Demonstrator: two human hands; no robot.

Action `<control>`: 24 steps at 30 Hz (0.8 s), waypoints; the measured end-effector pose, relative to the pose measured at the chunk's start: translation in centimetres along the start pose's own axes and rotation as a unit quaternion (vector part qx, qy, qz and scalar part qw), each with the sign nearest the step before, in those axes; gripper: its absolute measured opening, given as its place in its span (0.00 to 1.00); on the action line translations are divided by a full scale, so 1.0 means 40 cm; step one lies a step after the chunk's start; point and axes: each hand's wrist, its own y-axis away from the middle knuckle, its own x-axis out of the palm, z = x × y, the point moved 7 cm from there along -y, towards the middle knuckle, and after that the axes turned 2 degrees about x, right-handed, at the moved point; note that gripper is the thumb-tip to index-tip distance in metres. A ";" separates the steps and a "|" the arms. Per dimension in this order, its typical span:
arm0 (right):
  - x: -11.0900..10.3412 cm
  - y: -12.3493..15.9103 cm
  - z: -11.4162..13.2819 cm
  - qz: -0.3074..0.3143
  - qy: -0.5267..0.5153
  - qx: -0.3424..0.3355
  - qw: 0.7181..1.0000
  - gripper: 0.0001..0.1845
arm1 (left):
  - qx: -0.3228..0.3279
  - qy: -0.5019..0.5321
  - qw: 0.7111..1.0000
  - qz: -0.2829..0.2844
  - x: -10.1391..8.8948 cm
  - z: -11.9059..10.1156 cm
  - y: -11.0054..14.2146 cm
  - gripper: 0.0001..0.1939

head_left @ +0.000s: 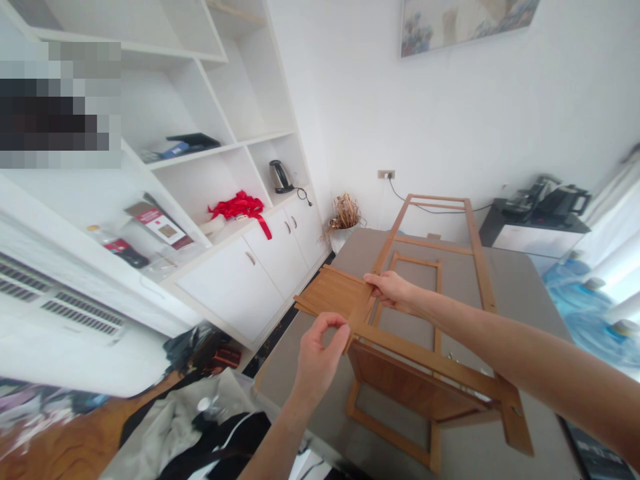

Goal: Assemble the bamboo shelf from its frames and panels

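Note:
A wooden frame (480,267) of light brown rails stands on the grey tabletop (525,280). A wooden panel (400,380) is set under its near crosspiece. My right hand (393,290) reaches across the frame, its fingers closed on the left long rail. Close to the frame's near left corner, my left hand (320,350) makes a ring with thumb and forefinger. Their tips meet at the rail's edge; anything small between them is hidden. Slatted wooden pieces (333,290) lie left of the rail. A smaller wooden frame (440,293) shows through the opening.
White shelves (240,143) hold an electric kettle (281,177), red ribbon (243,207) and a cola bottle (123,248). Blue water jugs (595,313) stand at right, by a black cabinet (530,233) with appliances. Clothes (185,420) are piled at lower left.

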 end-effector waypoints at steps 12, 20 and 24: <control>-0.008 -0.003 -0.001 0.011 -0.016 0.001 1.000 0.19 | -0.041 0.069 0.997 -0.015 0.014 0.015 -0.008 0.08; -0.017 0.002 0.003 -0.006 -0.008 0.000 1.000 0.19 | -0.070 0.101 0.992 -0.019 0.026 0.023 -0.006 0.09; -0.023 0.002 0.006 -0.017 0.003 -0.003 1.000 0.20 | -0.080 0.108 0.991 -0.020 0.030 0.024 -0.003 0.10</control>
